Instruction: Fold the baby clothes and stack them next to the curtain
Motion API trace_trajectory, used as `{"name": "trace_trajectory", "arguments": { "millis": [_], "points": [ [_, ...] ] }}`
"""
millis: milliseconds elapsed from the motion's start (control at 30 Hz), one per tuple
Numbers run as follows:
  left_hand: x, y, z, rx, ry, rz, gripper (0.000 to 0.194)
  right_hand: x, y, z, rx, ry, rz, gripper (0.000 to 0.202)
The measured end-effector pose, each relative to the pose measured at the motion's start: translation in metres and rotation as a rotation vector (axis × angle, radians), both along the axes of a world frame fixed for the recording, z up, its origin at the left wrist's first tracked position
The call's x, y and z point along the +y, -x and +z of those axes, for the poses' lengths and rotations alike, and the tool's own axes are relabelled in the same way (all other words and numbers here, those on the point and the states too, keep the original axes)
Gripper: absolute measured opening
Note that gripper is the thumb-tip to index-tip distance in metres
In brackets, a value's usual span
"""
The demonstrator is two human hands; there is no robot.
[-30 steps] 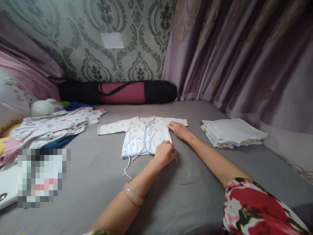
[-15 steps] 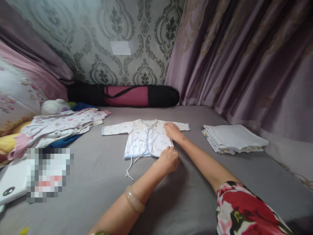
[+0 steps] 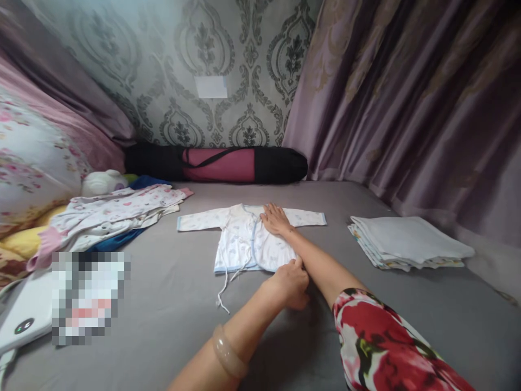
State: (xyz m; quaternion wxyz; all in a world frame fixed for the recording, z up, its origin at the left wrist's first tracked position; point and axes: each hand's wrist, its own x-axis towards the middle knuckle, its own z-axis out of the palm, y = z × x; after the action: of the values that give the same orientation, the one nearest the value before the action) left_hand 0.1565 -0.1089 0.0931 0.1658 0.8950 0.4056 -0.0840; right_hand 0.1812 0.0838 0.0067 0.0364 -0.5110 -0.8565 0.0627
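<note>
A white baby shirt [image 3: 236, 244] with light blue trim lies spread face up, both sleeves stretched out to the sides. White tie strings [image 3: 226, 279] trail from its front past the bottom hem. My right hand [image 3: 277, 220] lies flat on the upper right chest of the shirt, fingers stretched toward the collar. At the shirt's lower right corner, my left hand [image 3: 291, 282] is closed on the edge of the cloth; the fingertips are partly hidden. A pale bangle [image 3: 228, 352] circles my left wrist.
Grey bedding [image 3: 163, 315] lies under everything. On the right is a stack of folded white cloths [image 3: 411, 239]. Flat baby clothes [image 3: 118, 209] are piled at the left, near a white phone or power bank [image 3: 30, 312]. A long black and maroon bag [image 3: 220, 164] lies along the wall.
My right hand has slid left across the shirt's chest from the sleeve side, its fingers now flatter. My left hand keeps its hold at the lower corner. The view has shifted slightly.
</note>
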Motion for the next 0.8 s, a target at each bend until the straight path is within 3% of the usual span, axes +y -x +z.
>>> {"name": "trace_trajectory", "arguments": {
  "millis": [233, 433, 700, 800],
  "points": [
    [-0.001, 0.002, 0.001, -0.012, -0.004, -0.018, 0.039, -0.008, -0.007, 0.002, 0.098, -0.052, 0.095, 0.059],
    [0.002, 0.02, 0.01, -0.057, 0.062, -0.063, 0.032, -0.044, -0.024, 0.004, 0.057, 0.037, 0.237, 0.064],
    [0.013, 0.083, 0.032, -0.288, 0.084, 0.176, 0.02, -0.107, -0.051, 0.006, -0.026, 0.072, 0.382, 0.065],
    [0.015, 0.115, 0.036, -0.33, 0.096, 0.417, 0.024, -0.131, -0.057, 0.013, 0.015, 0.082, 0.388, 0.062]
  ]
}}
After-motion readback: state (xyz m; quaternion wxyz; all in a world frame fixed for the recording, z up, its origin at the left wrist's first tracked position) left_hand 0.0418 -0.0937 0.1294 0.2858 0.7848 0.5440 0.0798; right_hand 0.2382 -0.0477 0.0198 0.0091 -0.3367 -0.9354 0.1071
